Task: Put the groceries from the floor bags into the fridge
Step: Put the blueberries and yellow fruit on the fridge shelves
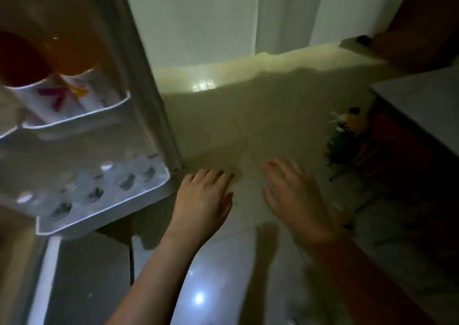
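Pale tiles fill the floor (248, 125), lit by the open fridge. Both hands hang over it, fingers loosely spread and holding nothing: left hand (202, 200) just beside the door (139, 96) at nine o'clock, right hand (295, 198) towards three. Bottles (47, 58) already stand in the door rack. Groceries (345, 135) sit at two o'clock, blurred, probably the reach's target.

Dim room, glossy pale tiled floor (223, 130), white curtain (223, 18), dark wooden cabinet (409, 175), grey countertop (427, 106)
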